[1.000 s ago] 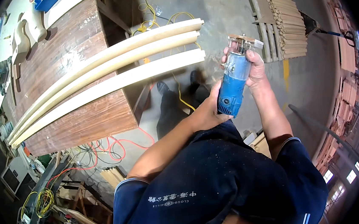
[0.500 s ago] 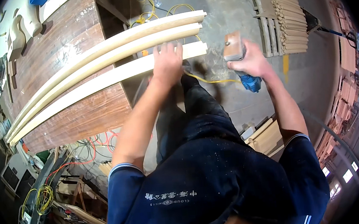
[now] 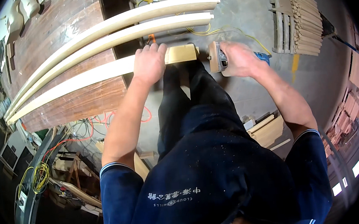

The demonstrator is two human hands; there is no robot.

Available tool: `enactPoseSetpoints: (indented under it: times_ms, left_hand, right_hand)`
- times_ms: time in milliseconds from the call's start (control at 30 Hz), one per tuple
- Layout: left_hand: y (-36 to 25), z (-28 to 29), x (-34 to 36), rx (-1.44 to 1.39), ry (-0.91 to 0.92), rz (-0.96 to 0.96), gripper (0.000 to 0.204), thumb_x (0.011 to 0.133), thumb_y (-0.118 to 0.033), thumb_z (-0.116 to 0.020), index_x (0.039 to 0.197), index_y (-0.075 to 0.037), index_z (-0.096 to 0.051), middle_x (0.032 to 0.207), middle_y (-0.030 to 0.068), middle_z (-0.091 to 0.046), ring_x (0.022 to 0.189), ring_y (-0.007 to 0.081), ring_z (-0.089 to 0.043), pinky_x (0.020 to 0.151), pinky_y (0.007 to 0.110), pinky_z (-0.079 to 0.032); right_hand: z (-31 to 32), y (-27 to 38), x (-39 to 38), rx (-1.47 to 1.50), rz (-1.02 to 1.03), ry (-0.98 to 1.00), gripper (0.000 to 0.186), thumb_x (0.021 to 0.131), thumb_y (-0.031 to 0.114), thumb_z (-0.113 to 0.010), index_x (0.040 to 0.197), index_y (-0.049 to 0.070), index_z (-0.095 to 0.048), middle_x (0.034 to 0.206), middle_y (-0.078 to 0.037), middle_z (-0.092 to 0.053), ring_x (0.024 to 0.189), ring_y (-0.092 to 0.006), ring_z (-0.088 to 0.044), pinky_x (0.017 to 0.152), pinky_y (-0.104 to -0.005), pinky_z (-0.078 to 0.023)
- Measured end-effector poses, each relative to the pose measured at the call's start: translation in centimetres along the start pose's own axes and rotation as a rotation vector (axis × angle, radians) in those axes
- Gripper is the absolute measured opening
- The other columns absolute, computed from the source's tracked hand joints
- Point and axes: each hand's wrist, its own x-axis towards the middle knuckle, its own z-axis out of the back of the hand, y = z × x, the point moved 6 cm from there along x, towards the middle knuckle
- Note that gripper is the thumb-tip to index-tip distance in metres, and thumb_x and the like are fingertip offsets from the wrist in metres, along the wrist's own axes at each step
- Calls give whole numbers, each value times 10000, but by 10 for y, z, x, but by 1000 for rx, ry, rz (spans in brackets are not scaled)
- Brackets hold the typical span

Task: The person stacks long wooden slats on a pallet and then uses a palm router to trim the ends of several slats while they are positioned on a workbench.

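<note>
My left hand (image 3: 150,65) is closed over the nearest of three long, curved, pale wooden rails (image 3: 95,79), close to its right end. That end shows a yellower face and juts out past the table. In my right hand (image 3: 241,59) is a blue electric sander (image 3: 216,57), gripped round its body. Its flat, brownish pad is turned left, toward the rail's end, with a small gap between them. The other two rails (image 3: 153,10) (image 3: 159,26) lie side by side just beyond, also overhanging the table.
Under the rails is a brown wooden table (image 3: 69,27), with curved wooden parts (image 3: 15,19) beyond its left side. Yellow cords (image 3: 200,32) trail over the grey floor. At the far right, several wooden pieces (image 3: 306,24) are stacked. Coiled cable (image 3: 42,177) hangs at lower left.
The sander has swung round, its pad now turned left toward the rail's end. The nearest rail has rolled and shifted left in my left hand's grip. The view has moved slightly.
</note>
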Motion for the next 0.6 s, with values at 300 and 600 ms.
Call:
enactPoseSetpoints:
  times_ms: [300,600]
  left_hand:
    - [2,1,-2,-79,-2,69,172,957,-269,-621,1073,-142,-608,1032,91,-674,1002,286,-669,865,450,-496]
    - [2,-2,-1,-92,17,73,162,1012,-251,-523,1042,-147,-643,1030,87,-688,1008,287,-672,884,451,-489]
  right_hand:
    - [-18,23,24,-140,31,108,502,687,209,-774,1086,-46,-608,1077,-278,-660,1046,-472,-639,926,-520,-518]
    - [-27,27,33,-160,34,109,489,675,182,-762,1083,-42,-609,1065,-273,-657,1060,-476,-638,943,-513,-523]
